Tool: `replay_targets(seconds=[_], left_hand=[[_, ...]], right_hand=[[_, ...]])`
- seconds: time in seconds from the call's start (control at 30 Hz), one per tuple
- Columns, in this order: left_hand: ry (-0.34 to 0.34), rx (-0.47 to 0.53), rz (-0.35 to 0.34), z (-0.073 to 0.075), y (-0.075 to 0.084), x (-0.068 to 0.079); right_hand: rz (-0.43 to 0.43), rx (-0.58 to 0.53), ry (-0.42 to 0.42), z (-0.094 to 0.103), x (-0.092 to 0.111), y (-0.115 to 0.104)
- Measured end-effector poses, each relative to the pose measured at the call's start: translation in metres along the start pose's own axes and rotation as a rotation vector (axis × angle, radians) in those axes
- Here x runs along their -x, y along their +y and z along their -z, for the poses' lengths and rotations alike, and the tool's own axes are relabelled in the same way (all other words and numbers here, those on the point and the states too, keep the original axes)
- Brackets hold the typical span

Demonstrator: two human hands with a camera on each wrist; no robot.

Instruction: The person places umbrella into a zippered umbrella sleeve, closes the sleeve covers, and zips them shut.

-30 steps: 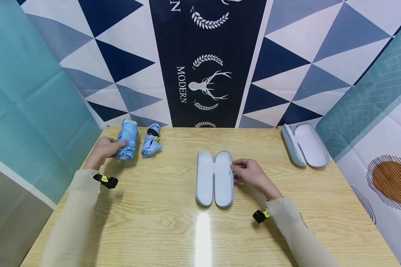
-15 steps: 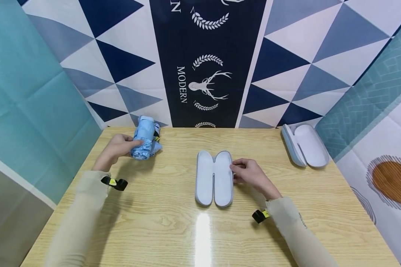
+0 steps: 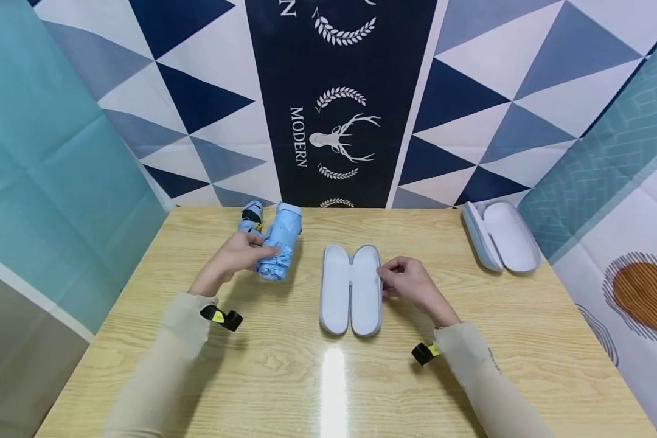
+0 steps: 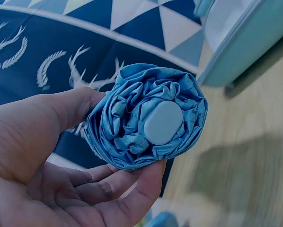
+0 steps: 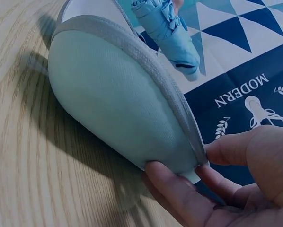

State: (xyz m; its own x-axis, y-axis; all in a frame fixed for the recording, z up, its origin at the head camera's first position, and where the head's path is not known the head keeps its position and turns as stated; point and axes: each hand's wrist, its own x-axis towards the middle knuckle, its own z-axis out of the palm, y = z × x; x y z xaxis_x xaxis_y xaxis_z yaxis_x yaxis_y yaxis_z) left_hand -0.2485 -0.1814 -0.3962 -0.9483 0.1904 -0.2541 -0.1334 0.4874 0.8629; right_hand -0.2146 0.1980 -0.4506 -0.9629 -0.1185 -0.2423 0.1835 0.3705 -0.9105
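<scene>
Fingers of the left hand (image 3: 234,255) grip a folded umbrella (image 3: 281,236), left of and roughly parallel to the open case (image 3: 336,292) the right hand (image 3: 413,283) pinches.

The bench (image 3: 276,374) is pale yellowish wood with a wavy grain (shiny enough to throw back a white streak of light (image 3: 333,389) near its middle). Just beyond that streak a case (image 3: 365,292) lies open, its two pale, rounded halves side by side with the hinge line between them. Well apart from it, at the back right corner, a second case (image 3: 506,237) also lies open, showing some of its blue outside. Towards the back left rests a blue bundle (image 3: 251,216) with a black band, partly hidden.
</scene>
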Motion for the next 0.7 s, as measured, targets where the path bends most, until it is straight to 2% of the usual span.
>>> replay_targets(seconds=[0.23,0.57,0.7], left_hand=[[-0.024,-0.056,0.005,-0.030,0.007,0.001],[-0.102,-0.054,-0.056,-0.068,0.023,0.008],[-0.126,-0.057,-0.056,-0.080,0.028,0.011]], right_hand=[[0.004,0.011,0.006,-0.003,-0.001,-0.002],[0.015,0.014,0.015,-0.005,-0.002,-0.007],[0.026,0.011,0.010,-0.006,-0.002,-0.008]])
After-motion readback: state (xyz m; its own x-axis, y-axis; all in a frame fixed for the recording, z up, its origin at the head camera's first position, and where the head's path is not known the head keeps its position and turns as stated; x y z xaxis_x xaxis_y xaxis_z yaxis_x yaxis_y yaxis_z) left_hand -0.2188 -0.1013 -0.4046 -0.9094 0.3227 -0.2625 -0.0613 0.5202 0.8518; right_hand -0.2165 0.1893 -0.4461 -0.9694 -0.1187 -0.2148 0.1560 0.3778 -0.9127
